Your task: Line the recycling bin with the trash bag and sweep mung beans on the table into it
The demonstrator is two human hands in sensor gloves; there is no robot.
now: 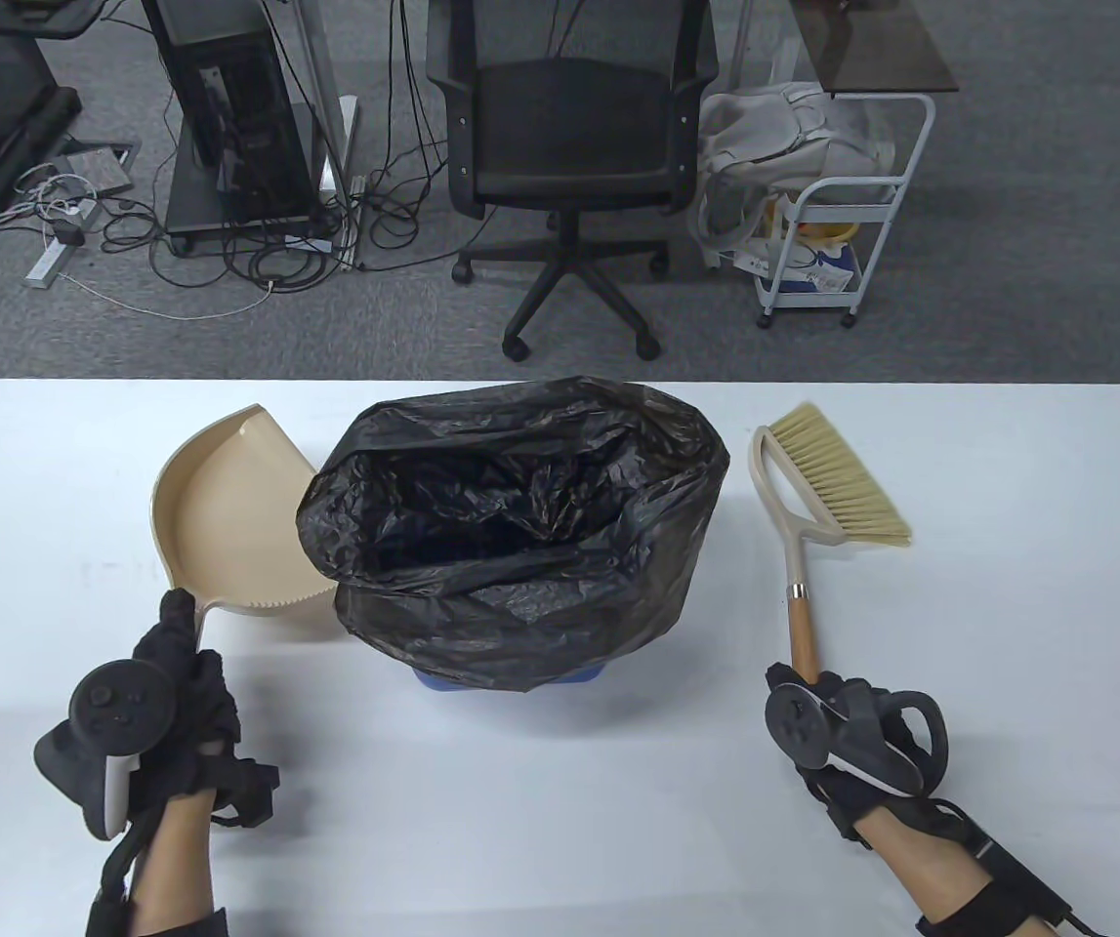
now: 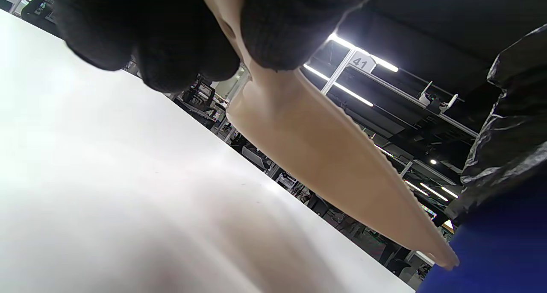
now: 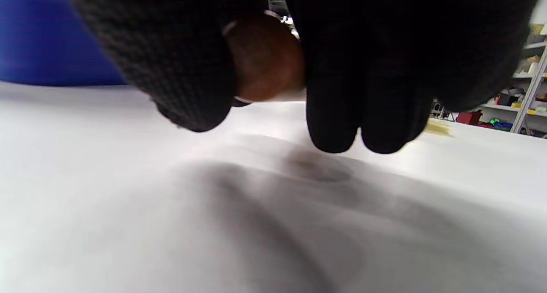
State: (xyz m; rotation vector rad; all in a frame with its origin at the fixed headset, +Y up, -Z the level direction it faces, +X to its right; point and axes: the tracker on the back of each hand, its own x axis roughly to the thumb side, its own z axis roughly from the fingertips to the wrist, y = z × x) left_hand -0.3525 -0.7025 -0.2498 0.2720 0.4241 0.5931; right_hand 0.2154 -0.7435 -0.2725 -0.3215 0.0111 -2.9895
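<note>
A blue recycling bin [image 1: 511, 681] stands mid-table, lined with a black trash bag [image 1: 520, 517] folded over its rim. Left of it a beige dustpan [image 1: 223, 512] lies on the table; my left hand [image 1: 169, 683] grips its handle, as the left wrist view shows with fingers [image 2: 171, 32] curled round the beige handle [image 2: 273, 92]. To the right lies a hand broom [image 1: 838, 488] with a wooden handle [image 1: 804, 639]; my right hand [image 1: 838, 727] grips the handle's end, seen between fingers [image 3: 367, 71] as a brown knob [image 3: 263, 58]. No mung beans show on the table.
The white table [image 1: 560, 810] extends wide in front of the bin. Beyond its far edge stand a black office chair [image 1: 574, 146], a white cart [image 1: 838, 215] with bags, and a cabinet with cables on the floor [image 1: 228, 127].
</note>
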